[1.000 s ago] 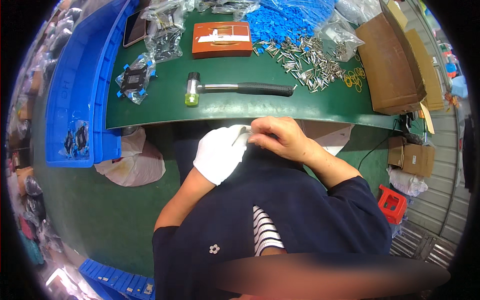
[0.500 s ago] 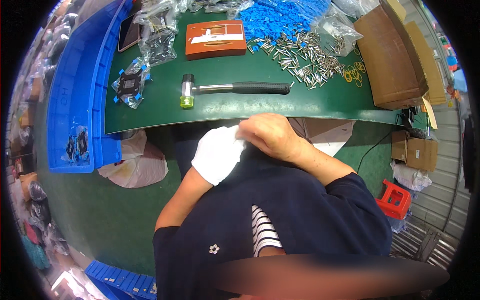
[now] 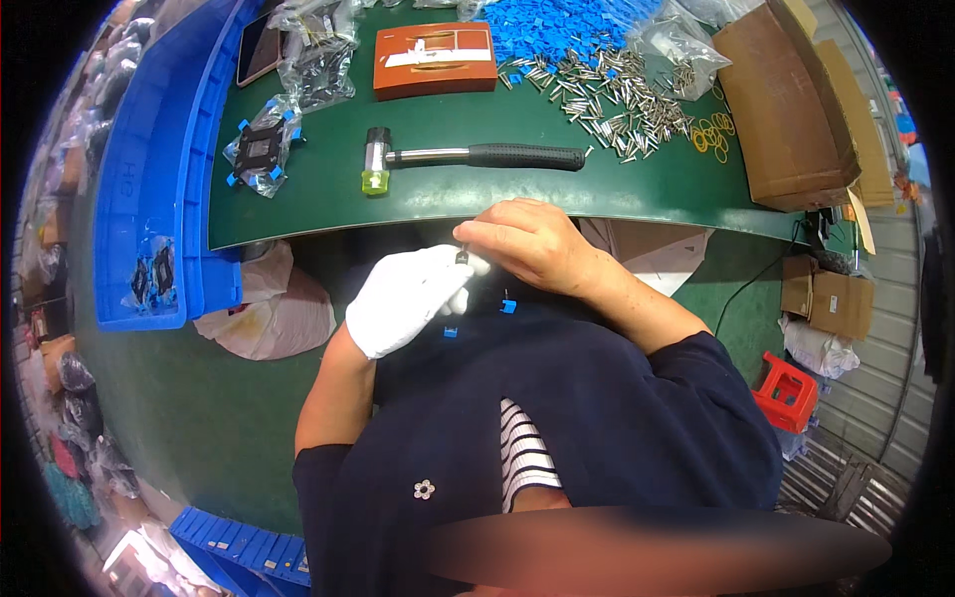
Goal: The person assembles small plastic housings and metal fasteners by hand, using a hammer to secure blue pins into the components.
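Just below the table edge, my two hands meet in front of my dark top. My left hand [image 3: 403, 298], in a white glove, is closed on a small dark part [image 3: 463, 257] that shows at its fingertips. My bare right hand [image 3: 527, 246] has its fingers bent and pressed together beside that part; what they hold is hidden. Below the hands, two small blue clips [image 3: 508, 306] show against the dark cloth. Whether they sit on a dark piece held in my hands, I cannot tell. A mallet [image 3: 477, 156] with a black grip lies on the table ahead.
On the green table [image 3: 428, 206] are a bagged black bracket [image 3: 261, 149] with blue corners, an orange box [image 3: 435, 80], metal pins [image 3: 622, 109], blue clips, and yellow rubber bands [image 3: 713, 137]. A blue crate [image 3: 149, 209] stands left, a cardboard box [image 3: 786, 109] right, a red stool [image 3: 786, 393] lower right.
My gloved left hand has shifted left and turned, its fingers now showing more. The small dark part and the two blue clips have come into view. My right hand stays close by.
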`<state>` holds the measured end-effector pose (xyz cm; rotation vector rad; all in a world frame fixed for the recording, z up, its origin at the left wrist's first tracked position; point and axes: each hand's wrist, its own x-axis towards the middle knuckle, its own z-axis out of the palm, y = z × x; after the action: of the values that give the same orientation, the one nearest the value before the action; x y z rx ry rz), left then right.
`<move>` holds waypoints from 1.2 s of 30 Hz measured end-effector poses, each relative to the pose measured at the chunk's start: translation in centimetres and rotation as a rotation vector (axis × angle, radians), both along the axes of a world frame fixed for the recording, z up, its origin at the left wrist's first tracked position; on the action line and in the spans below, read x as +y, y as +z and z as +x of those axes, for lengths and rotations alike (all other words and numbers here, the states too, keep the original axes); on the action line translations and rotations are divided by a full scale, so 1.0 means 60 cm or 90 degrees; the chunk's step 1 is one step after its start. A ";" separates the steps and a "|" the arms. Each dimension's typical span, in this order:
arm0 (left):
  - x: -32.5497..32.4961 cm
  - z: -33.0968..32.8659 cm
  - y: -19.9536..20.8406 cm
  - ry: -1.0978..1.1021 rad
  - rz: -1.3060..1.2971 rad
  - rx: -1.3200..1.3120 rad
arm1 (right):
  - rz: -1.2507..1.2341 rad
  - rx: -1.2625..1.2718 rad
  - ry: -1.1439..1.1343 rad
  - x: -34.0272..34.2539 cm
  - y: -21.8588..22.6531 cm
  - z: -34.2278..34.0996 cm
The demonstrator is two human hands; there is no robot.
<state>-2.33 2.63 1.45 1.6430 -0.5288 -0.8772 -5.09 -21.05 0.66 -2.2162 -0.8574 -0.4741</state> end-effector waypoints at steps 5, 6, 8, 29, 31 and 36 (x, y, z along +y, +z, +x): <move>-0.005 -0.010 0.002 -0.005 0.019 0.003 | 0.005 -0.063 0.022 -0.003 -0.017 -0.006; -0.007 -0.011 0.003 -0.004 0.027 0.003 | 0.011 -0.063 0.003 -0.002 -0.022 -0.011; -0.010 -0.012 0.005 0.000 0.037 0.005 | 0.019 -0.063 -0.013 0.003 -0.032 -0.015; -0.020 -0.024 -0.011 -0.006 0.092 0.024 | 0.122 0.044 -0.031 0.014 -0.080 -0.045; -0.018 -0.028 -0.020 -0.020 0.083 -0.090 | 0.128 0.062 -0.017 0.013 -0.077 -0.044; -0.018 -0.030 -0.010 -0.068 0.124 -0.187 | 0.077 0.044 0.012 -0.003 -0.067 -0.043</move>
<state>-4.14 1.54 0.85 1.9513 -0.7586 -0.7887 -7.67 -21.20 -3.37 -2.0995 -0.7918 -0.4262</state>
